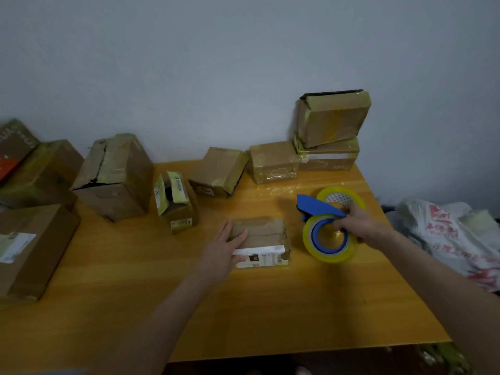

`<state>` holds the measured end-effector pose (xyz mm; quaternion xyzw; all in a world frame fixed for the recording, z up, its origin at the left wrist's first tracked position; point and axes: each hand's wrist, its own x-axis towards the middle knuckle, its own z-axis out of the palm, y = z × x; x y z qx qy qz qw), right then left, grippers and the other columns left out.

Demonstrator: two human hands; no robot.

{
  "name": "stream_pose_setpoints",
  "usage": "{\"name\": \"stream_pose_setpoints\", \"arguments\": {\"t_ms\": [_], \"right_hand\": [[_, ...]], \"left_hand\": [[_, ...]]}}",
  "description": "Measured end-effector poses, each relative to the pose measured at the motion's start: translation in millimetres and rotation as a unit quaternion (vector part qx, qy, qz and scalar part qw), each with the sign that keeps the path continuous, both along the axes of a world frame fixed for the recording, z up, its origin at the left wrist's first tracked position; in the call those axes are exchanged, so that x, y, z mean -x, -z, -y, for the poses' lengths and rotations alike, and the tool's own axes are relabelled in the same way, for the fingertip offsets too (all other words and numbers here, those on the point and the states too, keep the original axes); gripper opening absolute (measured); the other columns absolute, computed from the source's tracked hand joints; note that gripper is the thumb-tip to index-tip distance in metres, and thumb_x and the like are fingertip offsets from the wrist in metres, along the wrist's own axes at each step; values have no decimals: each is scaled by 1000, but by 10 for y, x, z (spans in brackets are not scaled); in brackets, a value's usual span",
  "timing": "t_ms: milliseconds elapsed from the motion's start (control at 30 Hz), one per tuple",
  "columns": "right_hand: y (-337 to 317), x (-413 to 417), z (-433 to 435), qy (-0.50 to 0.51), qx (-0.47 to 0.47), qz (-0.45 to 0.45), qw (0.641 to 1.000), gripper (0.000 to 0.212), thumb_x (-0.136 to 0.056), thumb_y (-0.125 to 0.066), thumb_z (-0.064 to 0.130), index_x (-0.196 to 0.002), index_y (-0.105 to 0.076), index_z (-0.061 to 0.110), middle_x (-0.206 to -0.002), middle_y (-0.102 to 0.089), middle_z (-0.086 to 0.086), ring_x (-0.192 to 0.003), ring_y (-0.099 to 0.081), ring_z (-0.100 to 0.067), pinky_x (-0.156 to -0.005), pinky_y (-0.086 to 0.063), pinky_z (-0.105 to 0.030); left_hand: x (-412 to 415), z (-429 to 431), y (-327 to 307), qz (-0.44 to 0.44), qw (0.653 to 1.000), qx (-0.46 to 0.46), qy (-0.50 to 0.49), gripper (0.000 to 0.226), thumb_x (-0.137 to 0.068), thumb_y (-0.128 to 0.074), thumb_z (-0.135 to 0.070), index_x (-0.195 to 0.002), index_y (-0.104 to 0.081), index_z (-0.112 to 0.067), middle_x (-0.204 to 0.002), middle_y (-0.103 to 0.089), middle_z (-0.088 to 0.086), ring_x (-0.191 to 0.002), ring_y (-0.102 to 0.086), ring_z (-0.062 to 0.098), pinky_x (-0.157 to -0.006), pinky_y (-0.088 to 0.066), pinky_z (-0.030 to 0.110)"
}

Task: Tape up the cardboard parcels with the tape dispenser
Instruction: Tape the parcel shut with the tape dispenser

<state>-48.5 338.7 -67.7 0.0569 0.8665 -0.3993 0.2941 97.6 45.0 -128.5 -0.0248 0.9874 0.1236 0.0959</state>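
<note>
The bench point(270, 307) carries a crowded row of parcels along the wall, and a wide sweep of the arm could knock the two-high stack point(331, 117) at the back right, whose top box sits askew. Nearer, the small parcel point(266, 239) lies in the middle of the bench with its long axis running left to right; the seam between its top flaps follows that same line and shows a dark gap. The left hand point(224, 250) rests flat on its left end, fingers straight and thumb along the front face, a grip that presses rather than clamps. If tape is pulled hard along the seam, this light box may slide or the flaps may spring up. Just right of the parcel, the tape dispenser point(319, 209) is clamped in the curled grip of the right hand point(357, 226). Its roll stands on edge with the hollow facing the person, and its blue nose points up and to the left, so its long axis runs obliquely away. The nose may need turning to meet the seam, or the strip could land crooked. A spare roll point(341, 197) lies just behind and could be nudged.
</note>
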Motion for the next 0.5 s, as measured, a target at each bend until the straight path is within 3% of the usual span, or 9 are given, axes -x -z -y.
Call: {"name": "stream_pose_setpoints", "arguments": {"t_ms": [67, 167, 300, 400, 500], "right_hand": [[-237, 86, 64, -33, 34, -4, 999, 41, -80, -66, 1, -116, -49, 12, -77, -54, -8, -54, -46, -18, -45, -34, -27], [-544, 96, 337, -110, 53, -44, 992, 43, -71, -72, 6, -111, -57, 13, -80, -61, -6, -57, -53, -17, -50, -39, -28], [-692, -56, 836, -233, 77, -35, 969, 62, -50, -76, 21, -108, -55, 21, -98, -66, -5, -82, -67, -20, -69, -52, -31], [-570, -132, 1034, -294, 44, -62, 953, 53, -63, -76, 13, -112, -54, 17, -103, -63, -7, -89, -64, -22, -73, -53, -33], [-522, -108, 1047, -318, 28, -80, 944, 46, -73, -72, 4, -111, -52, 19, -100, -60, -7, -88, -63, -22, -68, -54, -30]], "left_hand": [[-4, 10, 19, -18, 999, -34, -11, 67, -92, -56, -39, -149, -20, -36, -158, 10, -1, -146, 11, 15, -117, -16, 37], [-2, 36, 54, -56, 990, -121, -41, 68, -85, -69, -30, -144, -36, -33, -159, -4, -2, -146, 3, 12, -117, -10, 31], [16, 56, 96, -75, 978, -183, -68, 69, -77, -77, -24, -139, -46, -29, -158, -13, -2, -146, -4, 12, -114, -11, 24], [23, 79, 93, -56, 977, -197, -56, 70, -76, -78, -24, -139, -47, -25, -157, -13, -5, -146, -3, 13, -114, -15, 25], [18, 122, -30, -40, 961, -263, -75, 60, -83, -68, -16, -139, -48, -23, -154, -24, -7, -142, -15, 6, -101, -24, 9]]}}
